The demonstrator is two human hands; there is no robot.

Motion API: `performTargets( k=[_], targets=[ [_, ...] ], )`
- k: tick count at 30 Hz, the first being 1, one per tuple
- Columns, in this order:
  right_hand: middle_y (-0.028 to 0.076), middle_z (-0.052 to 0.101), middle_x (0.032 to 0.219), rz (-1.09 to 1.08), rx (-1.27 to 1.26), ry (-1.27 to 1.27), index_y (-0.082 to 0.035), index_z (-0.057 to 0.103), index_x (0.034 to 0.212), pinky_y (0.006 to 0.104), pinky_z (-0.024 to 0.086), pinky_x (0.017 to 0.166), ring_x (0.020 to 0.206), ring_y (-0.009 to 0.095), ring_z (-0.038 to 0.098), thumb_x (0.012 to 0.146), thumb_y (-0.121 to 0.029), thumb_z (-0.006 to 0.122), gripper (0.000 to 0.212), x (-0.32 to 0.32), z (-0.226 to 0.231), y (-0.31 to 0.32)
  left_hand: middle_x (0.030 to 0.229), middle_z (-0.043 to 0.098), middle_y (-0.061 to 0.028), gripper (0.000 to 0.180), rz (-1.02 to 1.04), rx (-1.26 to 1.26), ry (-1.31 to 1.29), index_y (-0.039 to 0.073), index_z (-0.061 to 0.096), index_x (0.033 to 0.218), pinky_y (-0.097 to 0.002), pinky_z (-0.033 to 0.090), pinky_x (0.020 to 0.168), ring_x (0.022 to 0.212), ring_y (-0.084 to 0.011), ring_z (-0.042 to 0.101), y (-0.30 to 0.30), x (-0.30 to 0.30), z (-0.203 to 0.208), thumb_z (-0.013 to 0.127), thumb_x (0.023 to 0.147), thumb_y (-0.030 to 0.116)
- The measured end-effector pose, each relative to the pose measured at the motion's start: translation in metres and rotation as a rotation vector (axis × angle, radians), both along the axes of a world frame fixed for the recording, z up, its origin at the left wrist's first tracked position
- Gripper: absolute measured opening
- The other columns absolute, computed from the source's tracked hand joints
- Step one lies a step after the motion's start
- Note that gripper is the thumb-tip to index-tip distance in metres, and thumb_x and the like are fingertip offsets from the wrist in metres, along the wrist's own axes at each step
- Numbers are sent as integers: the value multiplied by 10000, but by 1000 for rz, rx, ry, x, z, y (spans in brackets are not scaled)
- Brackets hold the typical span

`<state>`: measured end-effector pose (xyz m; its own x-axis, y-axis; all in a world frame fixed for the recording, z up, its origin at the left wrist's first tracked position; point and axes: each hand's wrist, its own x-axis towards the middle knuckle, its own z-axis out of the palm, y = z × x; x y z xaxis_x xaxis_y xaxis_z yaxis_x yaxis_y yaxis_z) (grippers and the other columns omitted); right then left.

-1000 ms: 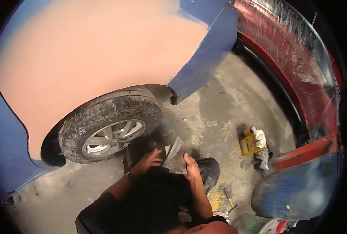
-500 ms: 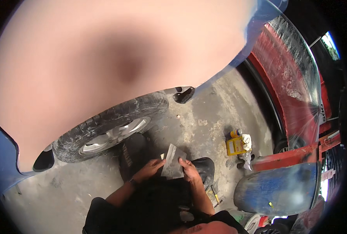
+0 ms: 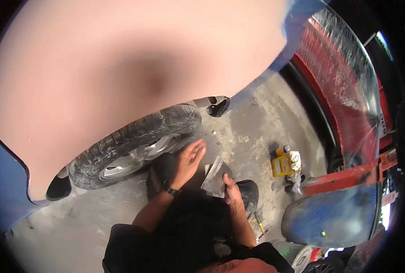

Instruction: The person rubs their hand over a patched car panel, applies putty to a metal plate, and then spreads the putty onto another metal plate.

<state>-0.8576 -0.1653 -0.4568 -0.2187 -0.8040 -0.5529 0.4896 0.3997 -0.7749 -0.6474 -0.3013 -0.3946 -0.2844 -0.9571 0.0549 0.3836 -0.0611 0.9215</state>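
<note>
My right hand [image 3: 231, 187] is closed on a grey sheet of sandpaper [image 3: 216, 180], its thumb lying along the sheet's right edge. A small cream piece [image 3: 207, 169] shows behind the sheet's upper left; what it is cannot be made out. My left hand [image 3: 190, 160] is raised free of the sheet, with its fingers stretched out, close to the car wheel [image 3: 141, 150]. Above both hands spreads a car's fender panel [image 3: 120, 82] with a smooth beige-pink coat, arching over the tyre.
Blue bodywork [image 3: 2, 177] borders the beige panel. To the right on the concrete floor stand a yellow can [image 3: 282, 166] and a crumpled white cloth [image 3: 295, 160]. A blue drum [image 3: 332, 218], a red beam [image 3: 343, 177] and a plastic-covered red car [image 3: 334, 100] lie beyond.
My left hand has let go of the sheet and moved up towards the wheel, fingers extending. My right hand still holds the sheet. The whole view has shifted slightly.
</note>
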Motion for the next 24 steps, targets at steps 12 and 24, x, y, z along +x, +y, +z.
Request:
performTargets(
  k=[12,24],
  targets=[
    [129,640,1203,-174,-89,-482,-8,538,1302,438,482,956,1061,293,628,967,-331,609,471,16,-54,9,1498,341,-289,591,123,-1136,-877,-48,372,1448,-540,262,1144,1424,-420,303,-6,-3,161,602,931,123],
    [76,675,1057,-260,-118,-539,-43,633,1132,391,497,870,954,227,636,922,-307,696,343,30,-93,14,1614,198,-131,924,60,-1929,-2065,35,247,1530,-545,138,1195,1497,-313,157,-73,-36,363,614,846,538]
  ],
)
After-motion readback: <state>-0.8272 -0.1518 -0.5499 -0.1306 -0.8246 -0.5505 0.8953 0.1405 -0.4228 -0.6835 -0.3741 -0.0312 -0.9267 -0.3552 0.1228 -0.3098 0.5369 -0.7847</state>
